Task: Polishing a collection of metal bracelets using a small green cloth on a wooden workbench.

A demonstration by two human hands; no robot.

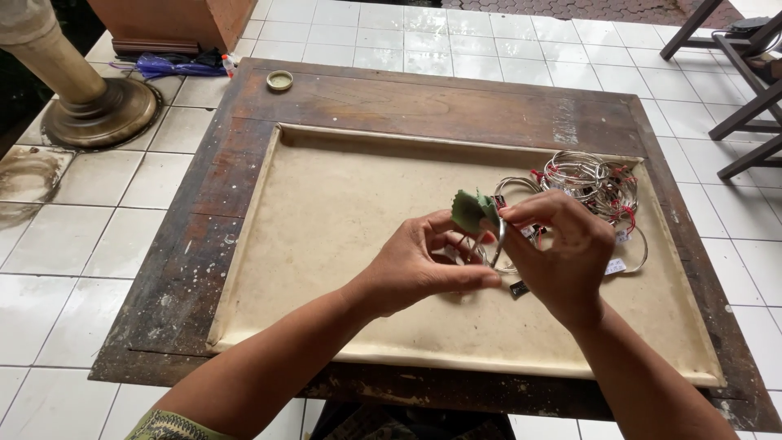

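My left hand (423, 261) and my right hand (562, 253) meet over the middle of a low wooden work table (244, 163) with a beige padded inset (342, 244). Between the fingertips of both hands I hold a thin silver bangle (498, 240), and a small green piece of cloth (471, 210) is pinched against it at the top. Which hand grips the cloth I cannot tell. A pile of silver bangles (590, 183) with red threads and small white tags lies on the pad just beyond my right hand.
A small round lid (279, 80) sits on the table's far left corner. A stone column base (90, 106) stands on the white tiled floor at left, a blue plastic bag (175, 65) beside it. Dark wooden chair legs (745, 90) are at far right.
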